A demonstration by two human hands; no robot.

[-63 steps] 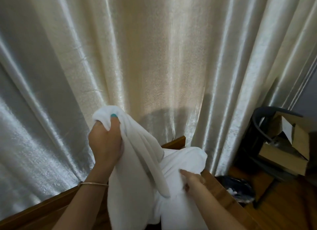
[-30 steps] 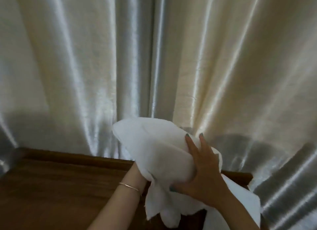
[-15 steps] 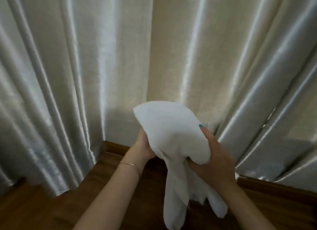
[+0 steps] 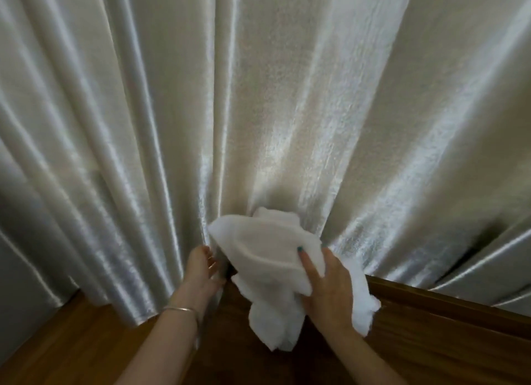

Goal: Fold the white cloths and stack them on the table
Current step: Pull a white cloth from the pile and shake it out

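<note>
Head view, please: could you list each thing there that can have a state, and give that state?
white cloth: bunched, unfolded, held above the table
right hand: gripping the cloth
left hand: at the cloth's left edge, grip hidden
table: no folded stack visible
curtain: drawn shut

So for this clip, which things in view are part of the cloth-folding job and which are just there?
Part of the job:
- white cloth, bunched and lifted
- right hand, gripping the cloth
- left hand, at the cloth's left edge
- wooden table, below the cloth

Just there:
- pale curtain behind
- bracelet on the left wrist
</note>
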